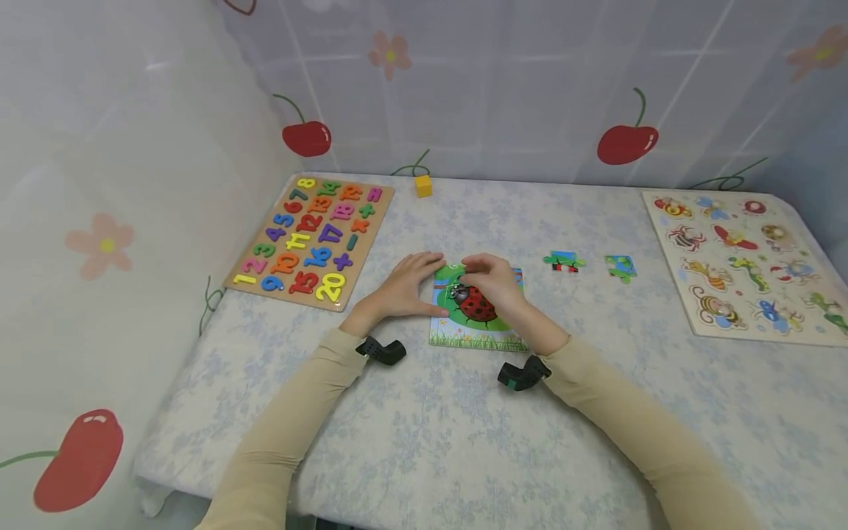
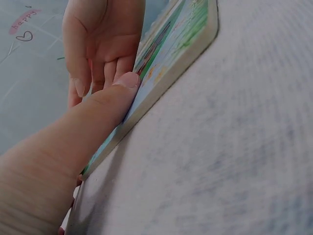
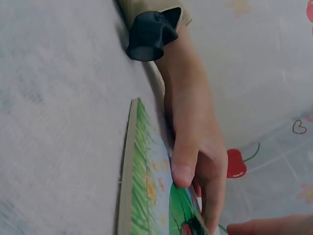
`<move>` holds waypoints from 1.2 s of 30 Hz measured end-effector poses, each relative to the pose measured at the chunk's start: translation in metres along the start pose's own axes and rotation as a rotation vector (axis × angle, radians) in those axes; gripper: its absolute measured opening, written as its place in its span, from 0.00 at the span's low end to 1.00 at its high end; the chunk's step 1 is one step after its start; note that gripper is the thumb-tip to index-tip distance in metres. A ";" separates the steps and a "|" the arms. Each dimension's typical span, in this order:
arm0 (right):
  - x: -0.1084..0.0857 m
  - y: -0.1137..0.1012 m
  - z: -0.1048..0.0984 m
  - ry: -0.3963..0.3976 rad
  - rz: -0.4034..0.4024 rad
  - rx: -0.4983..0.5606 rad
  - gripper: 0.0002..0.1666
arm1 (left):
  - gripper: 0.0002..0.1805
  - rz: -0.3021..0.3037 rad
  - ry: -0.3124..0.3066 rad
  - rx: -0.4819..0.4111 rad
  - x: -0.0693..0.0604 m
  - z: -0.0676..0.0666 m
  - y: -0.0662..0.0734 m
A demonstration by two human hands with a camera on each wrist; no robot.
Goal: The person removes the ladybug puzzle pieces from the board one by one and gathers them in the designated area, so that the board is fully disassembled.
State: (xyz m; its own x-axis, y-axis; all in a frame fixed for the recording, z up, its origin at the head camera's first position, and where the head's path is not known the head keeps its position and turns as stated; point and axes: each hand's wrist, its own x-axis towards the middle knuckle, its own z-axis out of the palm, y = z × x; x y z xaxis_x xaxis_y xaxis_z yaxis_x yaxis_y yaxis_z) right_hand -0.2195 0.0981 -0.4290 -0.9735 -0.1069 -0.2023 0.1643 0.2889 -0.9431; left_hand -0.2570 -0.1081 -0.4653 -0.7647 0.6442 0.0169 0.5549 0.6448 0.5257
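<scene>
A ladybug puzzle board (image 1: 477, 340) lies flat on the table. My left hand (image 1: 404, 288) rests at its left side, thumb on the board's face and the other fingers spread along the upper left edge; the thumb (image 2: 105, 105) also shows in the left wrist view. Over the upper part of the board is my right hand (image 1: 498, 285), fingers bent down toward the picture. Whether a piece is between its fingertips is hidden. To the right lie two loose puzzle pieces, one with red parts (image 1: 564, 260) and one blue and green (image 1: 621, 268).
A number puzzle board (image 1: 351, 243) lies at the back left, with a small yellow block (image 1: 422, 185) at the table's back edge. At the right is an insect puzzle board (image 1: 715, 254). Curtains printed with cherries hang behind and at the left.
</scene>
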 end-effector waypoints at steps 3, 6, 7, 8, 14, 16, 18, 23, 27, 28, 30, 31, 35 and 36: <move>0.007 0.003 0.004 0.002 -0.036 -0.054 0.24 | 0.54 0.004 0.001 0.003 0.000 0.000 -0.001; 0.012 0.005 0.006 -0.001 -0.081 -0.094 0.21 | 0.54 0.001 -0.003 0.004 0.000 0.000 -0.001; 0.013 0.006 0.006 -0.004 -0.096 -0.100 0.20 | 0.54 -0.001 -0.005 0.004 0.000 0.000 0.000; 0.015 0.007 0.006 -0.007 -0.111 -0.106 0.18 | 0.54 -0.004 -0.006 0.004 0.000 0.000 0.000; 0.018 0.006 -0.010 0.010 -0.122 -0.059 0.17 | 0.54 -0.011 -0.007 0.001 0.001 -0.001 0.001; 0.019 0.005 -0.022 0.041 -0.097 -0.022 0.18 | 0.54 -0.007 -0.005 -0.001 0.001 -0.001 0.001; 0.020 0.005 -0.038 0.084 -0.089 -0.006 0.19 | 0.54 -0.001 -0.009 -0.002 0.001 -0.001 0.001; 0.023 0.010 -0.077 0.187 -0.105 -0.037 0.20 | 0.54 -0.006 -0.029 -0.006 0.000 -0.004 0.000; 0.023 0.016 -0.098 0.231 -0.094 -0.074 0.21 | 0.54 0.002 -0.043 -0.015 -0.001 -0.006 -0.001; 0.024 0.018 -0.100 0.231 -0.089 -0.086 0.21 | 0.54 0.006 -0.047 -0.015 -0.001 -0.007 -0.002; 0.026 0.022 -0.104 0.229 -0.078 -0.106 0.21 | 0.54 0.017 -0.055 -0.017 -0.001 -0.006 -0.002; 0.028 0.025 -0.105 0.225 -0.074 -0.116 0.21 | 0.54 0.021 -0.059 -0.020 -0.001 -0.006 -0.002; 0.032 0.031 -0.105 0.231 -0.082 -0.144 0.20 | 0.53 0.027 -0.062 -0.034 0.000 -0.005 -0.003; 0.032 0.031 -0.104 0.237 -0.087 -0.151 0.19 | 0.53 0.027 -0.062 -0.035 0.000 -0.005 -0.002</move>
State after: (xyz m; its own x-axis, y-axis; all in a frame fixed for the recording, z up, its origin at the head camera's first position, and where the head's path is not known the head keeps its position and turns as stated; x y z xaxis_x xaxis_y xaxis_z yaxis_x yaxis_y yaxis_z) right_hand -0.2623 0.2028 -0.4377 -0.9959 0.0822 -0.0387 0.0704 0.4288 -0.9006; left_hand -0.2602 -0.1118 -0.4621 -0.7273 0.6860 -0.0208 0.5621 0.6127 0.5556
